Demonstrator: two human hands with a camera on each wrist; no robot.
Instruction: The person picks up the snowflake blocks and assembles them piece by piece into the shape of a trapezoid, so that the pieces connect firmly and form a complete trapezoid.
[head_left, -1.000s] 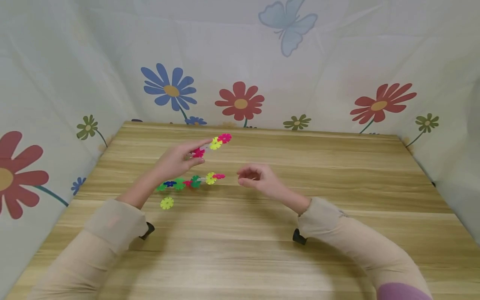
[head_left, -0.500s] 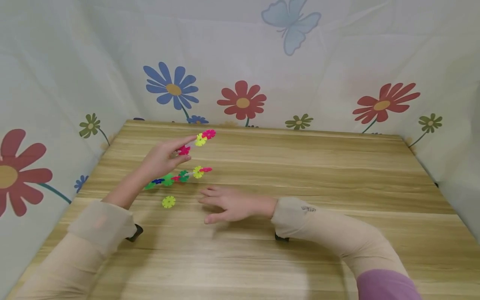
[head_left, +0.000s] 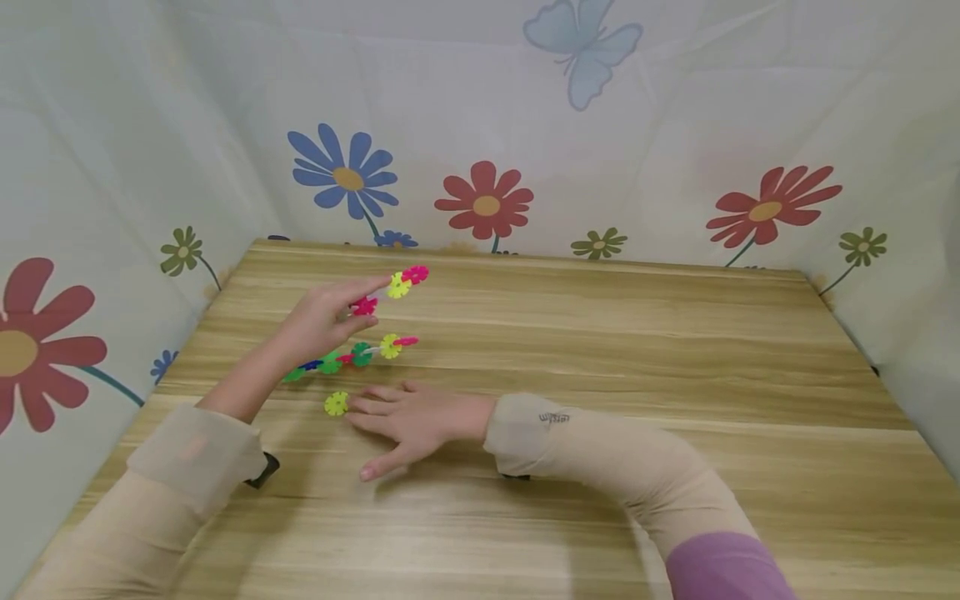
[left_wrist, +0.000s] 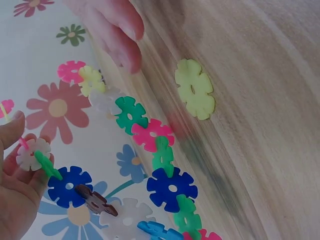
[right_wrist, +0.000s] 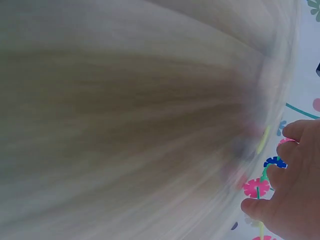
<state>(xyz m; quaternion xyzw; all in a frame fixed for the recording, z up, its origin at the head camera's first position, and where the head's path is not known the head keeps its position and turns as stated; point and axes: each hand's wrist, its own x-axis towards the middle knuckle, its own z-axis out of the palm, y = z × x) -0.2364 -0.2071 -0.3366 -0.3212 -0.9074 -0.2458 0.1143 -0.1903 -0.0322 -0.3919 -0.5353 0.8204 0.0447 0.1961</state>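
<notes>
A chain of interlocking snowflake discs [head_left: 398, 285] in pink, yellow, white, green, blue and brown hangs bent above the table. My left hand [head_left: 318, 321] pinches it near one end, between thumb and fingers. In the left wrist view the chain [left_wrist: 69, 192] runs down from that hand and loops back up to its other end. A single yellow snowflake disc [head_left: 337, 404] lies flat on the wood. Right beside it my right hand [head_left: 420, 419] is spread palm down, fingertips at the disc's edge; whether they touch it I cannot tell.
The wood-grain table [head_left: 637, 358] reaches back to a white cloth [head_left: 637, 142] printed with flowers and a butterfly. Both arms wear beige sleeves, with dark wrist mounts [head_left: 262, 471] below the cuffs. Much of the right wrist view is blurred.
My right hand has swung left and toward me, its curled fingers spreading out, and has come to the yellow disc. My left hand has shifted a little left, still holding the chain.
</notes>
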